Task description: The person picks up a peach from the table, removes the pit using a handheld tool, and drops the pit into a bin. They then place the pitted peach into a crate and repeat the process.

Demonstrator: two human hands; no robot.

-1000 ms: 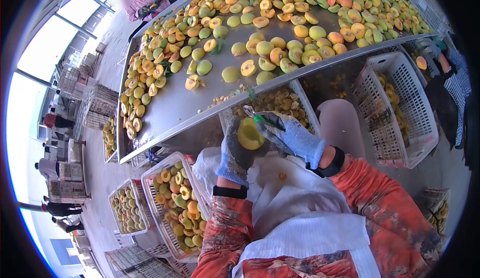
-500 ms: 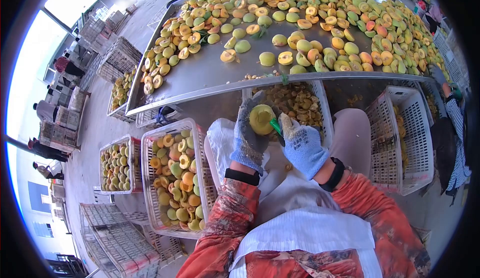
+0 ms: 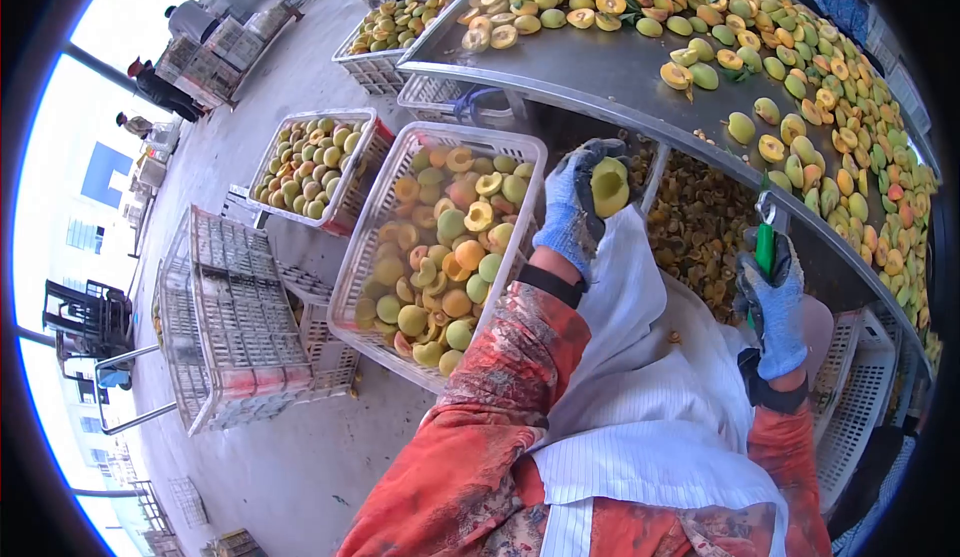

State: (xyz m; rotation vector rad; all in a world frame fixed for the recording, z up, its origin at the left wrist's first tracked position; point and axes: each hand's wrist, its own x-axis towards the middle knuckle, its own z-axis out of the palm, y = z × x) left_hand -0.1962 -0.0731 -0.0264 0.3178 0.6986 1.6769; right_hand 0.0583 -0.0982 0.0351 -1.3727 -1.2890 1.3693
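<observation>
My left hand (image 3: pixel 572 209), in a blue knitted work glove with a dark coated palm, is closed around a yellow-green peach half (image 3: pixel 610 187). Its hollowed cut side faces up. My right hand (image 3: pixel 775 307), gloved alike, grips a green-handled pitting tool (image 3: pixel 765 245) with a metal loop at its upper end. The hands are well apart. Between them and lower lies a container of brown pits and scraps (image 3: pixel 697 222). Left of my left hand stands a white plastic crate (image 3: pixel 347 292) holding peaches and peach halves.
A metal table (image 3: pixel 610 67) with a raised edge carries many peach halves. More filled crates (image 3: pixel 372 147) stand behind on the left, beside stacked crates (image 3: pixel 235 327). A forklift (image 3: pixel 88 317) is at far left. People (image 3: pixel 165 87) are in the background.
My view has turned left. My hands have separated: the left has moved toward the crate with the peach half, while the tool in my right hand has come away from the fruit.
</observation>
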